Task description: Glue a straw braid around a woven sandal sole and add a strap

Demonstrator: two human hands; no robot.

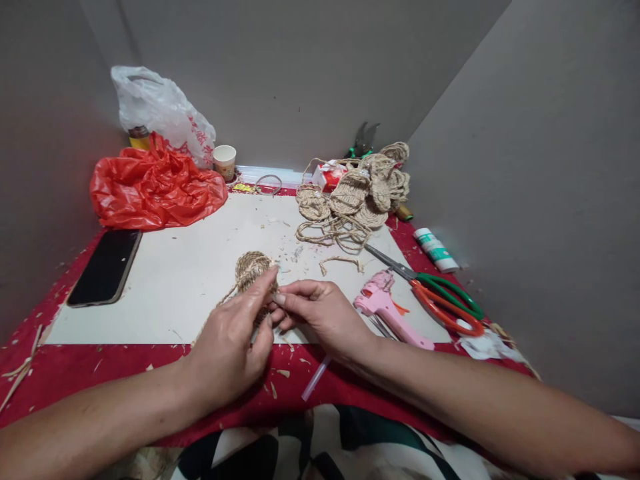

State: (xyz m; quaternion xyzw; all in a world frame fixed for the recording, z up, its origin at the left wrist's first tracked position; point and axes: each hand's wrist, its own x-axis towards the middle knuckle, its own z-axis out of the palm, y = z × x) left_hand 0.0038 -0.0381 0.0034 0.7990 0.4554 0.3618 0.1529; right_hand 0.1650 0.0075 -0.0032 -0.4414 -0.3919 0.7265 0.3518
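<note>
Head camera, looking down at a work surface covered in red cloth point(295, 377) with a pale board point(175, 280) on top: a coiled fibre piece point(251, 265) is held near the board's front edge, in the middle, partly hidden by fingers. The left hand point(230, 340) closes its grip around the piece, thumb below and fingers across it. The right hand point(330, 317) has its grip pinched together at the piece's right side; whether a strand lies between thumb and finger is too small to tell. The piece's rounded end looks well formed, but a loose cord point(225, 298) trails from its left side, so it seems partly done, with that cord not yet worked in. At back right, a heap of similar coiled pieces point(373, 187) appears further along, though loose loops lie among them. Scissors point(417, 283) and a pink glue gun point(385, 303) lie unheld to the right.
</note>
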